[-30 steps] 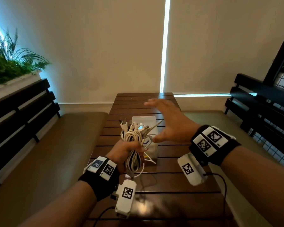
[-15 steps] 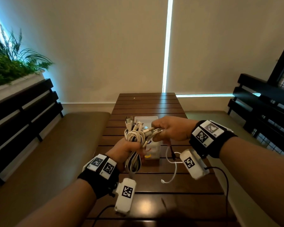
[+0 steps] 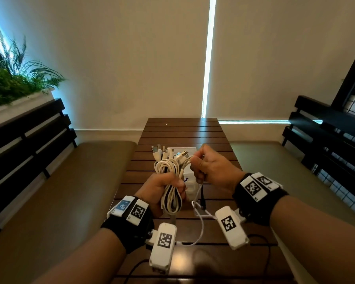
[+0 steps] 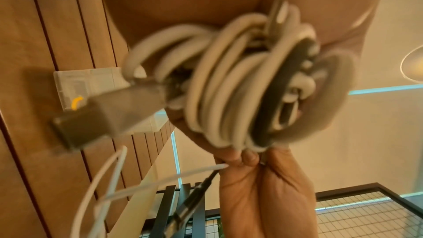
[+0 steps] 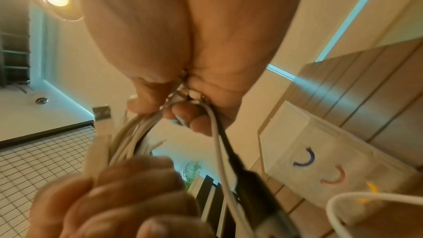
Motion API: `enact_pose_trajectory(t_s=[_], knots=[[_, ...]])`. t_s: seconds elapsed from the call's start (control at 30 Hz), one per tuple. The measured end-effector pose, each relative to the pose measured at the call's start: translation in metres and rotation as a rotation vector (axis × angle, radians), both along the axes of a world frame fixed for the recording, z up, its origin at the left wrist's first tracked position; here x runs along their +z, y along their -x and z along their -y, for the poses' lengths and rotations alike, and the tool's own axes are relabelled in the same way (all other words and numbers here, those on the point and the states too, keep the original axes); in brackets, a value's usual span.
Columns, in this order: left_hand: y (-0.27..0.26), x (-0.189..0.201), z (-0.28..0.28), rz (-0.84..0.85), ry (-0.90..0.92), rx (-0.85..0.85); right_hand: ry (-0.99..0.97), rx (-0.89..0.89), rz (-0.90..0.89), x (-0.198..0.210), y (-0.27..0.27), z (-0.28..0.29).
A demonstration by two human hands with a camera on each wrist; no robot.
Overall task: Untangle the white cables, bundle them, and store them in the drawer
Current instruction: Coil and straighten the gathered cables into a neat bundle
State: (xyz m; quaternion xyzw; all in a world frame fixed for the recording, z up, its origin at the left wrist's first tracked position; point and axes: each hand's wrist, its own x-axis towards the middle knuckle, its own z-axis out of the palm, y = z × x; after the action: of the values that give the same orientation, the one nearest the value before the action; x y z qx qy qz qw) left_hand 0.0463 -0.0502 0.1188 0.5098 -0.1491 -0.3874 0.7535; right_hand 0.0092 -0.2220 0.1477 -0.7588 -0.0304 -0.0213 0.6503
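Observation:
My left hand (image 3: pixel 164 186) grips a folded bundle of white cables (image 3: pixel 168 171) upright above the wooden table (image 3: pixel 182 132), plugs pointing up. In the left wrist view the cable bundle (image 4: pixel 251 88) fills the palm as coiled loops. My right hand (image 3: pixel 205 167) pinches several cable ends beside the bundle's top; a thin white cable (image 3: pixel 201 220) and a black-tipped lead (image 3: pixel 202 199) dangle below it. The right wrist view shows those fingers (image 5: pixel 183 115) closed on the strands, with the black plug (image 5: pixel 258 187) hanging. A translucent plastic drawer box (image 3: pixel 190 182) sits on the table behind both hands.
Padded benches (image 3: pixel 59 191) with black slatted backs flank the table on both sides. A planter with green plants (image 3: pixel 10 83) stands at the upper left. Pale blinds hang at the far end. The drawer box (image 5: pixel 332 169) holds small coloured bits.
The right hand came in from spread open over the box and closed on the cable ends by the bundle. A thin white cable now hangs below it. The left hand kept its grip.

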Motion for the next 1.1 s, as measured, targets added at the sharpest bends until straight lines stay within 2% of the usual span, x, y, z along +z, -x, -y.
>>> enact_pose_trajectory(t_s=[0.17,0.27,0.4,0.7,0.97,1.1], knots=[[0.004,0.005,0.009,0.014,-0.059,0.050,-0.298,-0.129,-0.108,-0.014,-0.001,-0.020],[0.003,0.006,0.013,0.012,-0.078,0.089,-0.319,-0.145,-0.163,-0.015,-0.001,-0.021],[0.000,0.005,0.013,-0.057,-0.041,0.159,-0.425,-0.130,-0.133,-0.015,0.003,-0.018],[0.000,0.005,0.012,-0.098,-0.087,0.298,-0.283,-0.249,-0.035,-0.024,0.005,-0.017],[0.004,0.007,0.015,-0.040,-0.124,0.330,-0.122,-0.323,-0.020,-0.027,0.001,-0.023],[0.004,0.006,0.018,-0.053,-0.108,0.362,-0.173,-0.312,-0.037,-0.027,0.003,-0.026]])
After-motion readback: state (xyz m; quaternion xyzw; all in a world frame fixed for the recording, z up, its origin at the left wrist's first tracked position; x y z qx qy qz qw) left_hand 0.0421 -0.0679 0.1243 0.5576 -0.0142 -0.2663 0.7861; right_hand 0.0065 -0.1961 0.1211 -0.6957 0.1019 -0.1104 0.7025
